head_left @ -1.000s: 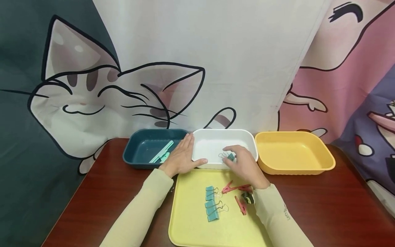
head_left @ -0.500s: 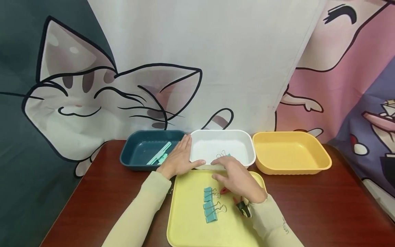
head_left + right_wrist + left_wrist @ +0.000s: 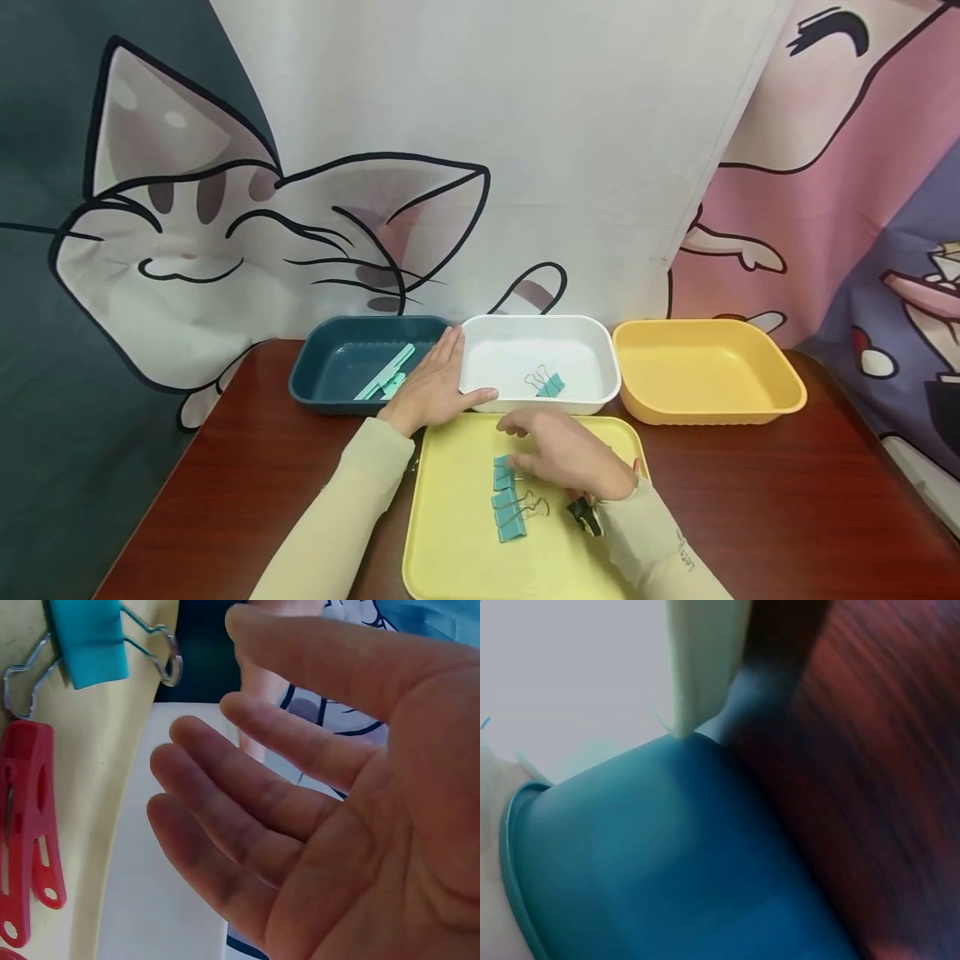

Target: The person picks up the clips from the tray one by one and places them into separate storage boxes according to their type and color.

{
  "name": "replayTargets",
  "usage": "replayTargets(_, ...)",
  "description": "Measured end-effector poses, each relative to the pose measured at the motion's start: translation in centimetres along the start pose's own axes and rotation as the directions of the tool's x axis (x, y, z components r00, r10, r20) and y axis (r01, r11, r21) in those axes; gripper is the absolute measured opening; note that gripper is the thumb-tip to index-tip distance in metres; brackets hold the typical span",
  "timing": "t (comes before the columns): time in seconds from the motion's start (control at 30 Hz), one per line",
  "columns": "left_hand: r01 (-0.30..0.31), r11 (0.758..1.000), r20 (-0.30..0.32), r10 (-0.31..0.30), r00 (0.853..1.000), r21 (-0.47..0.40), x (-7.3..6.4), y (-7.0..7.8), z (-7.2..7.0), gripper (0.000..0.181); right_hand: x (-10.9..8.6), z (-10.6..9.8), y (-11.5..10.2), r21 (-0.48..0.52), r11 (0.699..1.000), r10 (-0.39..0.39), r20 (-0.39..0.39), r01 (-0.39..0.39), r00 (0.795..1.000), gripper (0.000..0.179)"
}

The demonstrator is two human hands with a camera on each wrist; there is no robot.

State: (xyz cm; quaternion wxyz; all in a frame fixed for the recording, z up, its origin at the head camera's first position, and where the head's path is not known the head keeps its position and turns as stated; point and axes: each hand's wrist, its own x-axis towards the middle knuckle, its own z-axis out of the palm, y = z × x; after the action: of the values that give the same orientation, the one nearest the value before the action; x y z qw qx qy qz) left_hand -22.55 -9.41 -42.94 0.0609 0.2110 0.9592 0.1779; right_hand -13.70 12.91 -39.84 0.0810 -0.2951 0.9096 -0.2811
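Observation:
My right hand [image 3: 562, 450] hovers over the far part of the yellow tray [image 3: 450, 558], fingers loosely bent and holding nothing. Its thumb overlaps the upper teal binder clip [image 3: 502, 473]; another teal binder clip [image 3: 510, 523] lies just below. In the right wrist view, a teal binder clip [image 3: 90, 645] and a red clothespin [image 3: 30, 832] are beside the fingertips. A binder clip [image 3: 551, 386] lies inside the white bin [image 3: 540, 333]. My left hand [image 3: 435, 383] rests with straight fingers across the adjoining rims of the white bin and the dark blue bin [image 3: 330, 358].
Mint-green clips [image 3: 387, 373] lie in the blue bin. A yellow bin [image 3: 712, 367] stands at the right of the row. A small black object [image 3: 583, 515] lies by the right cuff, and the right hand hides most of the red clothespins. A printed curtain [image 3: 600, 167] hangs behind.
My right hand has drawn back from the white bin, down and left over the tray, leaving the binder clip in the bin. The left hand keeps its place.

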Motion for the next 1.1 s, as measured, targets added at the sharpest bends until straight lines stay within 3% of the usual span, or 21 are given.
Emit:
replayTargets(0.5, -0.002, 1.0, 0.0, 0.002, 1.0, -0.002, 0.0, -0.2, 0.1, 0.111, 0.2, 1.2, -0.4, -0.084, 0.996, -0.023, 0.112, 0.032, 0.993, 0.045)
replayTargets(0.77, -0.009, 1.0, -0.01, 0.009, 1.0, -0.003, 0.1, -0.2, 0.2, 0.111, 0.2, 1.5, 0.1, -0.092, 0.995, -0.021, 0.105, 0.031, 0.994, 0.041)
replayTargets(1.1, -0.018, 1.0, -0.007, 0.018, 1.0, -0.011, 0.0, -0.1, 0.0, 0.111, 0.6, 2.0, 0.9, -0.096, 0.992, -0.075, 0.07, 0.082, 0.995, 0.025)
